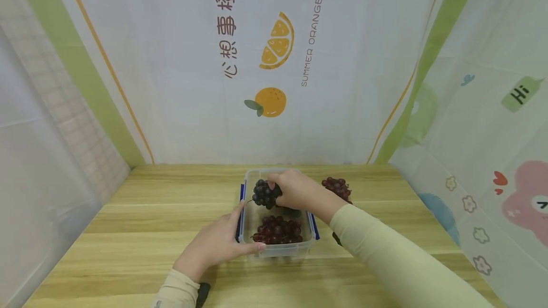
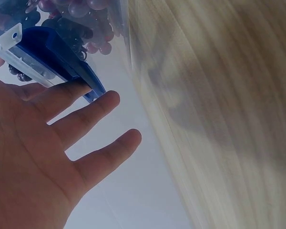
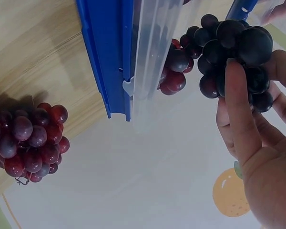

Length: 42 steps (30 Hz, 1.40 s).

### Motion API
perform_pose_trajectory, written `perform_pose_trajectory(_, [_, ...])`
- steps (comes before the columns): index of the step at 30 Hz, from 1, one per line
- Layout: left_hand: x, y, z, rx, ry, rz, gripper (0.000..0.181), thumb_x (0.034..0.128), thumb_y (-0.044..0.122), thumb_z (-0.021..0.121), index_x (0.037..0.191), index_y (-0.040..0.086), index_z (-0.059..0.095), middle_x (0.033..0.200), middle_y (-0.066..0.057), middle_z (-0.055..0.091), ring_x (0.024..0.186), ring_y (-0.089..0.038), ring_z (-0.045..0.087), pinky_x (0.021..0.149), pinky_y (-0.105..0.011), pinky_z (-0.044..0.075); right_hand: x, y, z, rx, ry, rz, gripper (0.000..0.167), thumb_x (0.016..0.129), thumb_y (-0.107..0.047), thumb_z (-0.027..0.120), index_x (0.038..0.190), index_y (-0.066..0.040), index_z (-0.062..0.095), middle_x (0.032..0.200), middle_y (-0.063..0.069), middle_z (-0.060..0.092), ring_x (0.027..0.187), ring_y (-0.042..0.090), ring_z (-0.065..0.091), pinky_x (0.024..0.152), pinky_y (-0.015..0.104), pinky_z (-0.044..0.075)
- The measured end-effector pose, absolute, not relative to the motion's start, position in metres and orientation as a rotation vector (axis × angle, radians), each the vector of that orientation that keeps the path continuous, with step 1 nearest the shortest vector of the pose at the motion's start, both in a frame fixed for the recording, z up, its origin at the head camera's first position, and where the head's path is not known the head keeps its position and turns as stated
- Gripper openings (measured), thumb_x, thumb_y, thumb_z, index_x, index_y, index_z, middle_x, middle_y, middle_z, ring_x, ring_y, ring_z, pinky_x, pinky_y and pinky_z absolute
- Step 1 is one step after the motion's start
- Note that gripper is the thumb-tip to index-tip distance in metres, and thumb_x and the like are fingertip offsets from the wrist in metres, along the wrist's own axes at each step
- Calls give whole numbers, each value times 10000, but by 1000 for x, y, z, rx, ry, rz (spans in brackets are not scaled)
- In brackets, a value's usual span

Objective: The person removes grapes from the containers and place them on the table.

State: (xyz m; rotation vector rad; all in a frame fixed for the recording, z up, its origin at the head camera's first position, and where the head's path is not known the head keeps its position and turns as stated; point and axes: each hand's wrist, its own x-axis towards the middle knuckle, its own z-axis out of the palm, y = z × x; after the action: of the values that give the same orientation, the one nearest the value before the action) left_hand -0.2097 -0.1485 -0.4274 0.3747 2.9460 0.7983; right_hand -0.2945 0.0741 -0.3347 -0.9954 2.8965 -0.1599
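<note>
A clear plastic box with blue side clips (image 1: 276, 250) stands on the table. Dark, nearly black grapes (image 1: 264, 194) are held by the right hand (image 1: 295, 189) at the far part of the box; the right wrist view shows its thumb and fingers round the dark bunch (image 3: 255, 45). Red grapes (image 1: 278, 231) lie in the near part of the box. At the box's left side is the left hand (image 1: 218, 241), thumb on the near rim; in the left wrist view its fingers are extended, some touching the blue clip (image 2: 57, 52).
Another bunch of red grapes (image 1: 337, 188) lies on the wooden table (image 1: 171, 203) to the right of the box. A white cloth with orange prints (image 1: 192, 108) hangs behind the table, and printed cloths hang at both sides.
</note>
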Motion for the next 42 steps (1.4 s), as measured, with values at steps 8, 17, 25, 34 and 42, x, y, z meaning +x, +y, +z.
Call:
perform_pose_trajectory(8, [-210, -148, -427, 376, 2954, 801, 1312, 762, 897, 691, 1715, 128, 220, 1576, -245, 547, 1352, -416, 637, 1027, -607, 573, -295, 79, -331, -980, 2874, -203, 268, 972, -130, 767, 1206, -155, 640, 874, 12, 647, 650, 121, 492, 636, 303, 463])
perform_pose_trajectory(17, [-209, -148, -428, 375, 2962, 797, 1347, 750, 920, 676, 1714, 104, 209, 1590, -245, 532, 1372, -418, 623, 1053, -604, 562, -295, 87, -321, -986, 2895, -293, 242, 965, -104, 753, 1166, -148, 625, 913, 26, 639, 722, 162, 508, 649, 303, 459])
perform_pose_trajectory(25, [-209, -149, -429, 377, 2972, 792, 1330, 760, 903, 684, 1710, 94, 222, 1587, -253, 532, 1383, -421, 613, 1070, -606, 553, -295, 93, -312, -945, 2896, -315, 257, 973, -107, 730, 1211, -145, 640, 902, 37, 639, 665, 148, 466, 627, 302, 420])
perform_pose_trajectory(34, [-210, -148, -427, 371, 2965, 798, 1321, 767, 880, 704, 1707, 84, 227, 1583, -256, 536, 1368, -422, 625, 1062, -605, 558, -296, 105, -306, -933, 2930, -395, 292, 936, -86, 755, 1196, -147, 636, 972, 61, 691, 682, 155, 492, 641, 295, 440])
perform_pose_trajectory(42, [-210, -149, -428, 380, 2971, 794, 1322, 766, 883, 700, 1706, 82, 230, 1588, -253, 531, 1366, -409, 629, 1055, -602, 563, -295, 111, -305, -903, 2945, -438, 303, 944, -100, 767, 1216, -150, 645, 969, 59, 695, 641, 140, 483, 622, 290, 438])
